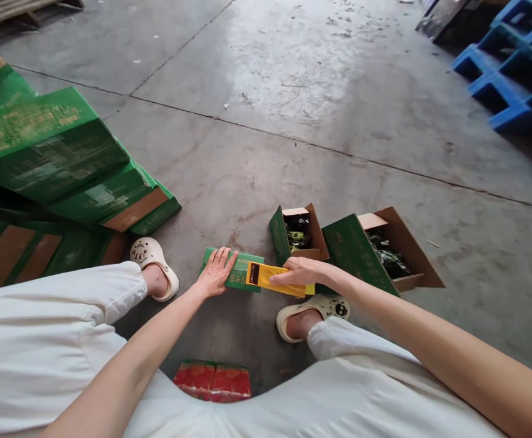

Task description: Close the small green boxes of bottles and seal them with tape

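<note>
My left hand (218, 271) lies flat on a small closed green box (246, 281), its fingers stretched over the top. In my right hand (301, 271) is a yellow hand tool, apparently a tape dispenser (266, 277), with a dark slot at its left end. That end is over the right part of the green box; whether they touch is hard to tell. Just beyond the right hand stands a small open carton (280, 234) with dark shiny packets inside. To its right sits a larger open green carton (357, 255), also holding dark wrapped packets.
Stacked green cartons (51, 161) fill the left side. Two red boxes (213, 381) lie on the floor between my legs. My feet in cream clogs (156, 267) stand on either side of the box. Blue pallets (510, 79) are at the upper right, a wooden pallet (8, 13) at the upper left.
</note>
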